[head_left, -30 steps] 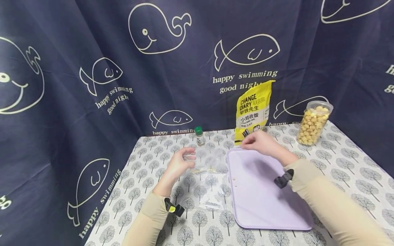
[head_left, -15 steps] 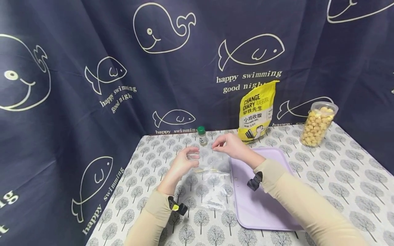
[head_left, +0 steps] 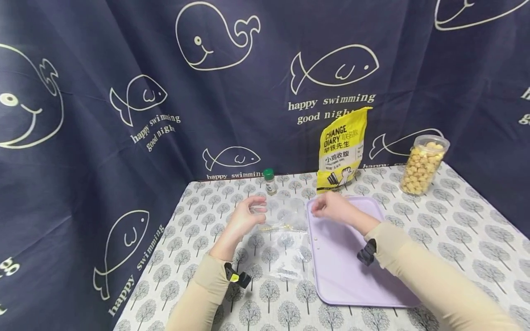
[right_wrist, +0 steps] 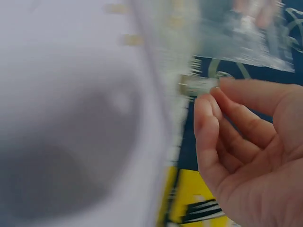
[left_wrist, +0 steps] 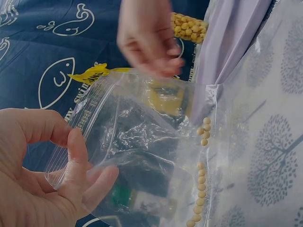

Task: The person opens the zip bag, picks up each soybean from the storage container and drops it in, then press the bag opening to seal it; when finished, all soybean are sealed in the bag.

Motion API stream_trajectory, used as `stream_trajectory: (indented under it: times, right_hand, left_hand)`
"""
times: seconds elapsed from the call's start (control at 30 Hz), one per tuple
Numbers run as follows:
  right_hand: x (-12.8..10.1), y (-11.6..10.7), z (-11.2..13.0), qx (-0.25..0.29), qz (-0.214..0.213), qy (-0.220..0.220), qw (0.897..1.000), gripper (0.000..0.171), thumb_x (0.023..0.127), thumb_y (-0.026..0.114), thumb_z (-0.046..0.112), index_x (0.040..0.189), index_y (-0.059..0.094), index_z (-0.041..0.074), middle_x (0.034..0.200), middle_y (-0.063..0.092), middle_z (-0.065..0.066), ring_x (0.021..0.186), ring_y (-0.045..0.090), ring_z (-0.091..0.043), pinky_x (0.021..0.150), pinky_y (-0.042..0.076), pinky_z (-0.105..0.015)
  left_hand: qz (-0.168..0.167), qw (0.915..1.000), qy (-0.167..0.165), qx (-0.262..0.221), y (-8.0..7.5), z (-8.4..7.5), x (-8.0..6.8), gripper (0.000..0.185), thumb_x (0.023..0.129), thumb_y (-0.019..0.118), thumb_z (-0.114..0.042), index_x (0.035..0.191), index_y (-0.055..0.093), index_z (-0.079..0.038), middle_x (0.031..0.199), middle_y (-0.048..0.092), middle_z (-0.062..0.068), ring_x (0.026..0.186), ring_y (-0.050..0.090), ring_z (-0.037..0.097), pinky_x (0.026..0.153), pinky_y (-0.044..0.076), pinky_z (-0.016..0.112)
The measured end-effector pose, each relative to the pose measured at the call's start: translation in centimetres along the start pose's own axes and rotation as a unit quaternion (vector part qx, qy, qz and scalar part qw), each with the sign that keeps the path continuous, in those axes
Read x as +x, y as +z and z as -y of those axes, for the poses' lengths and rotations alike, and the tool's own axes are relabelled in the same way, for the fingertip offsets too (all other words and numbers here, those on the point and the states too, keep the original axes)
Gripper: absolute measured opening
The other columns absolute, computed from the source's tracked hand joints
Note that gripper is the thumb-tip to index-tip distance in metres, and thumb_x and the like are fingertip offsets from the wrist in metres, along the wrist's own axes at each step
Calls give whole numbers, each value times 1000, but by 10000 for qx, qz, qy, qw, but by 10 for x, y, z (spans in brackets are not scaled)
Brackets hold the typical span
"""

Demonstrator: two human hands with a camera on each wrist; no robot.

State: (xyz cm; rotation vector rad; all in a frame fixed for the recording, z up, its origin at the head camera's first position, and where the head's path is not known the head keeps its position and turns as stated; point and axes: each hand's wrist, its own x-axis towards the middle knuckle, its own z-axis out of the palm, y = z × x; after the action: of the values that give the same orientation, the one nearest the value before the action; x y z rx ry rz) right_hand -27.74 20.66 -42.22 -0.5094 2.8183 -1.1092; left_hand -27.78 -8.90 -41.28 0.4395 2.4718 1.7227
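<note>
My left hand (head_left: 247,217) pinches the mouth of a clear zip bag (head_left: 285,248) between thumb and fingers (left_wrist: 78,156) and holds it raised off the table. A row of small yellow beans (left_wrist: 202,175) lies inside the bag (left_wrist: 142,156). My right hand (head_left: 327,208) hovers over the near-left corner of the lilac tray (head_left: 348,271), just right of the bag's mouth. Its fingers (right_wrist: 222,137) are loosely curled and I see nothing in them. A single pale bean (head_left: 316,239) lies on the tray near its left edge.
A yellow stand-up pouch (head_left: 341,149) leans on the dark curtain behind the tray. A clear jar of yellow puffs (head_left: 422,165) stands at the back right. A small green-capped bottle (head_left: 269,181) stands behind the bag. The tablecloth (head_left: 455,230) has a tree print.
My right hand went left from the tray's far edge to the bag's mouth, then came back right over the tray's corner. The left hand kept holding the bag in place.
</note>
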Motion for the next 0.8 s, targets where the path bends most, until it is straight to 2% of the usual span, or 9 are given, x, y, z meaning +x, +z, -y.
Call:
stream_trajectory:
  times: [0.1, 0.13, 0.23, 0.43, 0.57, 0.7, 0.8]
  right_hand:
    - [-9, 16, -12, -53, 482, 80, 9988, 11, 82, 77, 6, 93, 76, 6, 82, 71, -1, 74, 64, -16, 72, 58, -35]
    - [-11, 20, -13, -53, 588, 52, 9982, 11, 81, 78, 6, 92, 76, 6, 79, 70, 1, 71, 63, -15, 68, 57, -33]
    - [-16, 30, -14, -118, 684, -11, 9976, 9, 79, 80, 7, 87, 76, 9, 74, 68, 5, 68, 61, -12, 64, 55, -29]
    - [-17, 41, -15, -277, 628, -101, 9976, 12, 75, 83, 6, 78, 74, 13, 69, 64, 7, 64, 58, -10, 63, 53, -27]
    - [-17, 43, -16, -346, 589, -206, 9974, 13, 75, 79, 1, 77, 73, 13, 70, 64, 7, 65, 58, -10, 64, 54, -27]
    - [-14, 35, -17, -390, 427, -170, 9982, 12, 76, 76, 0, 78, 73, 12, 74, 66, 6, 69, 60, -12, 68, 57, -30]
    - [-7, 21, -13, -331, 103, -47, 9994, 9, 79, 77, 3, 81, 74, 11, 79, 69, 4, 76, 63, -15, 77, 59, -36]
  left_hand:
    - [-27, 10000, 10, -17, -1, 0, -1, 65, 71, 61, 8, 135, 59, 1, 126, 66, 15, 113, 65, 35, 81, 63, 34]
    - [-45, 10000, -29, -26, 0, -5, -4, 64, 71, 60, 8, 135, 59, 2, 127, 66, 16, 114, 65, 36, 82, 62, 35]
    - [-51, 10000, -40, -51, 0, -5, -4, 65, 71, 60, 9, 136, 58, 2, 127, 66, 16, 114, 65, 37, 81, 63, 35]
    - [-30, 9999, -8, -95, -1, 1, -3, 65, 71, 60, 8, 135, 59, 1, 127, 66, 16, 113, 65, 36, 81, 63, 35]
    - [-31, 9999, -32, -105, -1, 1, -2, 64, 71, 61, 8, 135, 59, 1, 127, 66, 16, 113, 66, 34, 81, 63, 35]
    - [-50, 9999, -55, -88, -2, 3, -2, 64, 72, 62, 9, 136, 59, 1, 127, 65, 16, 113, 66, 34, 81, 63, 35]
    - [-26, 9999, -58, -97, -2, 3, -2, 65, 72, 62, 9, 136, 58, 2, 128, 65, 17, 114, 65, 35, 82, 62, 35]
